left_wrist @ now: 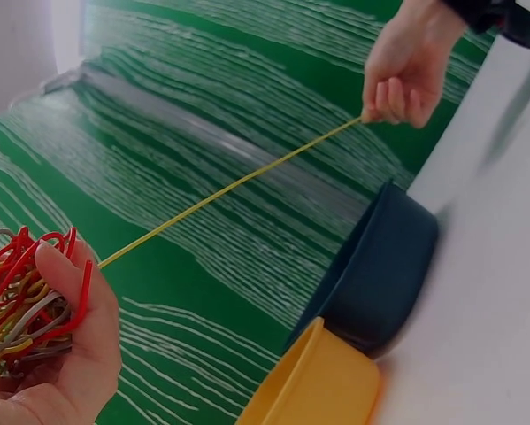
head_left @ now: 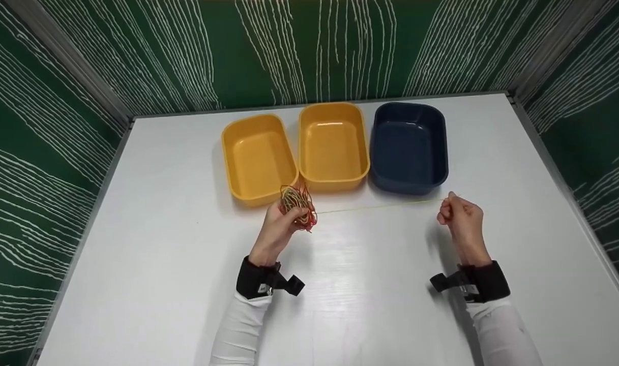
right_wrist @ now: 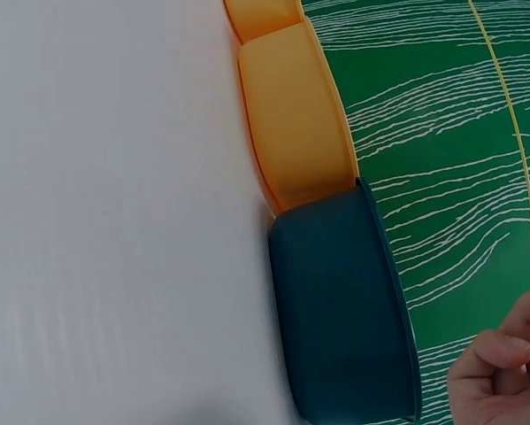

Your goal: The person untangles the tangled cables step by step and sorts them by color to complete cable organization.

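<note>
A tangled bundle of coloured cords (head_left: 295, 204) hung above the white table (head_left: 365, 295), gripped by the left hand (head_left: 277, 229); from it a yellow strand (left_wrist: 229, 190) ran taut towards three o'clock, where the right hand (head_left: 465, 219) pinched it; from the bundle, one yellow tray (head_left: 261, 160) lay at eleven o'clock, another yellow tray (head_left: 333, 147) at one, a dark blue tray (head_left: 409, 152) at two.

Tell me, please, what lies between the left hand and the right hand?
A thin yellow strand lies there, running from the bundle of coloured strands in the left hand to the right hand. The left wrist view shows it well.
</note>
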The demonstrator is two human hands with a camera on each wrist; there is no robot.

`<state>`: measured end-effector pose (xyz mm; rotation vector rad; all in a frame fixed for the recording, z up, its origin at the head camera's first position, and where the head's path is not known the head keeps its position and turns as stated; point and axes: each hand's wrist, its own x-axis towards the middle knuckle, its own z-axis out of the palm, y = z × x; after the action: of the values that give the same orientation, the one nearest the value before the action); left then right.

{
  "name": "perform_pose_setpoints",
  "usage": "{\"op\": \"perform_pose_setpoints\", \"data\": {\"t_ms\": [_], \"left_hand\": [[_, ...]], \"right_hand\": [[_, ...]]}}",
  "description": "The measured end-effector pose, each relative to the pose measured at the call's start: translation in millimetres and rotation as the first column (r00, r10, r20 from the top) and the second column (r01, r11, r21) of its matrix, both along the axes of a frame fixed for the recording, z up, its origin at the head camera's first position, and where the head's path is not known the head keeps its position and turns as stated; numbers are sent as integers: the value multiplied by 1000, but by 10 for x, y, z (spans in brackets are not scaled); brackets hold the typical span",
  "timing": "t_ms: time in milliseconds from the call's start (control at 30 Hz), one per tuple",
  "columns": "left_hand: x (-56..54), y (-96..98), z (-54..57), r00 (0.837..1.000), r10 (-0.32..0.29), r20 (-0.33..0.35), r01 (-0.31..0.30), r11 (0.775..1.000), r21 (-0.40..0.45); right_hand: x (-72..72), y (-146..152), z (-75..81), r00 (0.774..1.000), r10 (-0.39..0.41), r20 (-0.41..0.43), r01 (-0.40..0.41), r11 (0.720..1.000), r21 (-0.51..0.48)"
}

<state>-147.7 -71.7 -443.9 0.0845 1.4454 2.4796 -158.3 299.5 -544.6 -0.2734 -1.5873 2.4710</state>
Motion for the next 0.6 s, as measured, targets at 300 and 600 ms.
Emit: {"op": "perform_pose_setpoints", "data": {"t_ms": [300,600], "left_hand": [[-20,-5,-18,1000,22,4,-22,1000,-7],[-30,-40,-22,1000,27,15,-27,1000,-10]], "right_hand": [[148,-83,362,998,-31,53,30,999,19],[57,16,156,999,-25,35,24,998,52]]}}
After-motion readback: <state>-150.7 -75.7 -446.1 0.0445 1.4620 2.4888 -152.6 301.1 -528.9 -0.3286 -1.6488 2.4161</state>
